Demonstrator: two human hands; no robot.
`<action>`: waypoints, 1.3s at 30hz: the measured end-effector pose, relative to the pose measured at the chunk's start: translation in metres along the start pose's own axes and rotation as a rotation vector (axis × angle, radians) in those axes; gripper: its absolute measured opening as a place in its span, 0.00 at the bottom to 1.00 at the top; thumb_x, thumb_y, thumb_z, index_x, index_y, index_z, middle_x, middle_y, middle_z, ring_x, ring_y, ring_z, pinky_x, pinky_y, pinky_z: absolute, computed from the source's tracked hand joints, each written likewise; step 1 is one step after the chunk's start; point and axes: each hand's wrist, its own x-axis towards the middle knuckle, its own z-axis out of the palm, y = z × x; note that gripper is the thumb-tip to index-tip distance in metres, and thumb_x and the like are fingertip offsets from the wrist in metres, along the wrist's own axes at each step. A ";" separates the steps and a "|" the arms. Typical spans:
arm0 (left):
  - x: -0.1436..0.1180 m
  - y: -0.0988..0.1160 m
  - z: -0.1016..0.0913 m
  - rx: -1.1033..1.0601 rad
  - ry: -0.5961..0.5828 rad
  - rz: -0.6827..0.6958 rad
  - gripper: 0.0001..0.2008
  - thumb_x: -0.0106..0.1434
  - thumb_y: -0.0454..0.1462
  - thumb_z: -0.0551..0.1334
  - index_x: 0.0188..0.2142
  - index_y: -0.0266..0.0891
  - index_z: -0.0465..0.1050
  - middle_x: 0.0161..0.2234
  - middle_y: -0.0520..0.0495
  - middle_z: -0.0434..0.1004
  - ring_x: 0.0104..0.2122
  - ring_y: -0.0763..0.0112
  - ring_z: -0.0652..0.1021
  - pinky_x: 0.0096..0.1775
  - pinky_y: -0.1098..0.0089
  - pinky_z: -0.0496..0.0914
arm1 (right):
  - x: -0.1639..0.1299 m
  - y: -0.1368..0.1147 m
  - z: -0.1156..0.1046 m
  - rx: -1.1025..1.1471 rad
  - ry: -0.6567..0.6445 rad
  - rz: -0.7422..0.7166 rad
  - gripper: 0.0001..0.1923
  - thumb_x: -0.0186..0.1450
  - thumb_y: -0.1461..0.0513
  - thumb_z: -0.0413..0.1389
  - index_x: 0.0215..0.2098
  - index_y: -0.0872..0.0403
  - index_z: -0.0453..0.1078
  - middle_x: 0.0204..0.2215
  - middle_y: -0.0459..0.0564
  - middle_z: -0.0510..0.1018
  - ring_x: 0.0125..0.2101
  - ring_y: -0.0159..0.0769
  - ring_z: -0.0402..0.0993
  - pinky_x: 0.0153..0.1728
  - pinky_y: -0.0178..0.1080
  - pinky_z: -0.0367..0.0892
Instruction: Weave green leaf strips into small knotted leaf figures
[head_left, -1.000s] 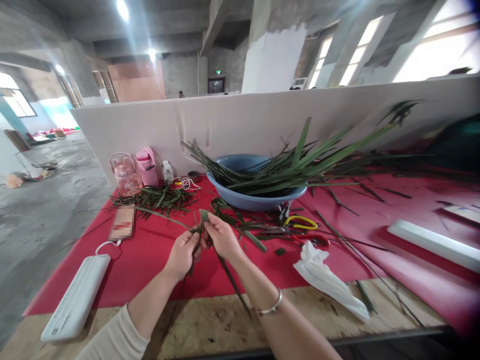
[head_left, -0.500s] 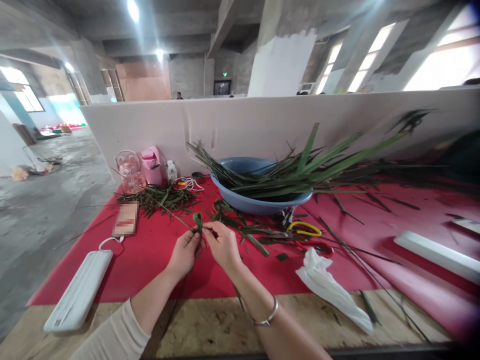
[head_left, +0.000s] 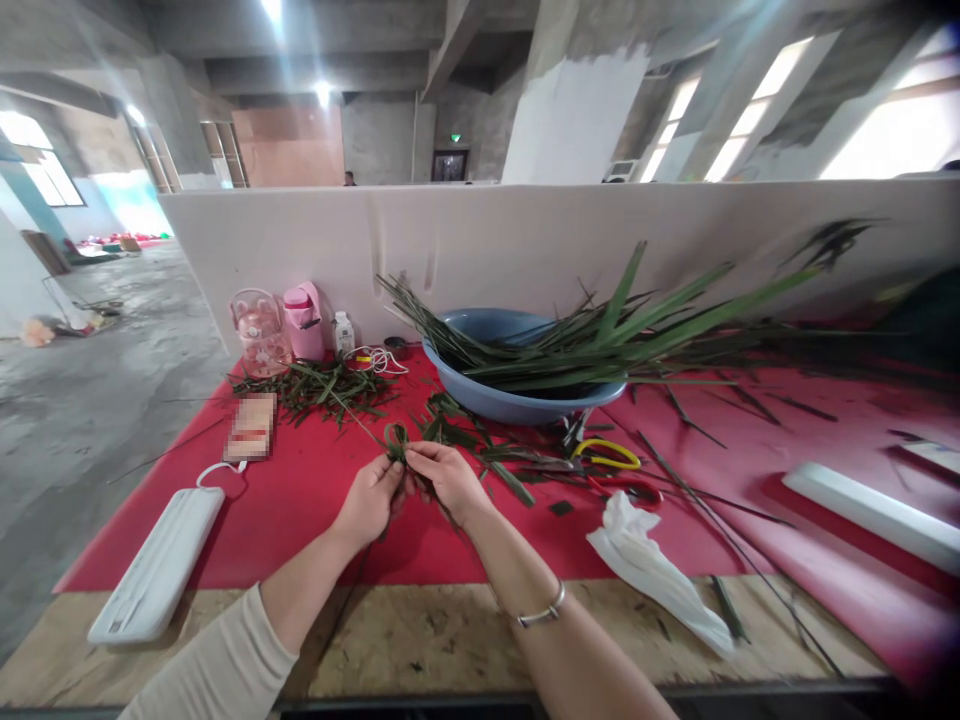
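Note:
Over the red sheet, a green leaf strip bent into a small loop (head_left: 395, 436) stands up between my two hands. My left hand (head_left: 373, 500) is closed, thumb and fingers pinching the base of the loop. From the right, my right hand (head_left: 448, 482) pinches the same leaf strip, fingertips almost meeting the left ones. Long thin ends of leaf trail out from the hands, one up to the left and one downward. Fingers partly hide the folded part of the strip.
A blue basin (head_left: 517, 404) full of long green leaves stands behind. Cut leaf scraps (head_left: 322, 390) lie at left, near pink bottles (head_left: 304, 325). Yellow-handled pliers (head_left: 607, 455), red-handled scissors (head_left: 626, 488) and a crumpled tissue (head_left: 652, 560) lie right. A white power bank (head_left: 159, 565) lies front left.
The leaf loop now shows wider and rounder. My right hand has turned slightly and come lower around the strip, while my left hand keeps its pinch. The camera view has shifted a little.

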 end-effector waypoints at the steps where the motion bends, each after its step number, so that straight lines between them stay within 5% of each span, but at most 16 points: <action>1: 0.000 0.001 0.000 -0.006 -0.004 -0.001 0.17 0.54 0.49 0.55 0.22 0.36 0.61 0.13 0.57 0.59 0.12 0.81 0.57 0.15 0.77 0.51 | 0.000 0.000 0.001 0.010 0.032 -0.018 0.12 0.51 0.57 0.56 0.29 0.56 0.64 0.08 0.39 0.66 0.09 0.23 0.56 0.09 0.27 0.50; 7: -0.001 0.004 0.001 -0.035 -0.017 -0.031 0.17 0.53 0.48 0.56 0.21 0.36 0.62 0.12 0.57 0.57 0.12 0.81 0.57 0.15 0.77 0.51 | -0.001 -0.001 0.002 0.070 -0.006 0.089 0.19 0.51 0.55 0.57 0.38 0.55 0.61 0.08 0.35 0.63 0.07 0.21 0.50 0.07 0.24 0.43; 19: -0.002 0.005 0.006 -0.163 -0.039 -0.106 0.15 0.52 0.46 0.58 0.24 0.35 0.63 0.14 0.56 0.61 0.11 0.85 0.54 0.14 0.78 0.47 | 0.008 0.008 0.010 0.122 0.324 -0.061 0.13 0.46 0.58 0.59 0.26 0.55 0.63 0.07 0.33 0.58 0.07 0.19 0.47 0.07 0.26 0.45; 27: -0.001 0.012 0.005 -0.116 -0.052 -0.168 0.13 0.50 0.44 0.59 0.26 0.36 0.63 0.16 0.56 0.65 0.09 0.86 0.55 0.13 0.79 0.46 | 0.004 0.009 0.011 0.177 0.309 -0.028 0.13 0.49 0.55 0.58 0.23 0.53 0.59 0.06 0.33 0.56 0.06 0.20 0.47 0.06 0.26 0.42; 33: -0.002 0.009 0.005 -0.090 -0.072 -0.227 0.17 0.52 0.41 0.56 0.40 0.34 0.66 0.16 0.55 0.67 0.09 0.85 0.54 0.12 0.79 0.45 | 0.008 0.009 0.005 0.133 0.346 0.054 0.14 0.51 0.52 0.55 0.22 0.53 0.58 0.06 0.33 0.55 0.06 0.21 0.44 0.06 0.28 0.41; 39: -0.004 0.008 0.010 -0.134 -0.042 -0.235 0.23 0.51 0.40 0.57 0.47 0.33 0.63 0.16 0.54 0.68 0.09 0.85 0.54 0.12 0.79 0.46 | 0.007 0.007 0.001 -0.312 0.514 -0.268 0.11 0.55 0.55 0.52 0.24 0.55 0.64 0.12 0.39 0.63 0.13 0.25 0.56 0.14 0.30 0.53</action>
